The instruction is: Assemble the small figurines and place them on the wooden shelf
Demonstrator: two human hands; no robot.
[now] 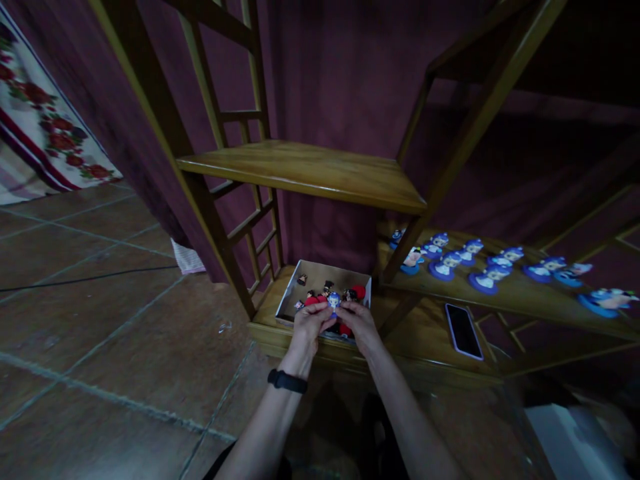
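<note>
Between my two hands, above the near side of an open cardboard box, is a small purple-and-white figurine (334,301). My left hand (311,321) pinches it from the left, and my right hand (357,321) closes on it from the right. Its base is partly covered by my fingers. Inside the cardboard box (287,301) lie several red and black figurines (328,288), some of them behind my hands. The box stands on the lowest board of a wooden shelf unit.
Several purple figurines (444,265) and a few pink-and-blue ones (606,302) stand on the right shelf. A phone (463,330) lies on the board below. Above the box juts a wooden shelf (300,167). A white box (575,440) is at the lower right.
</note>
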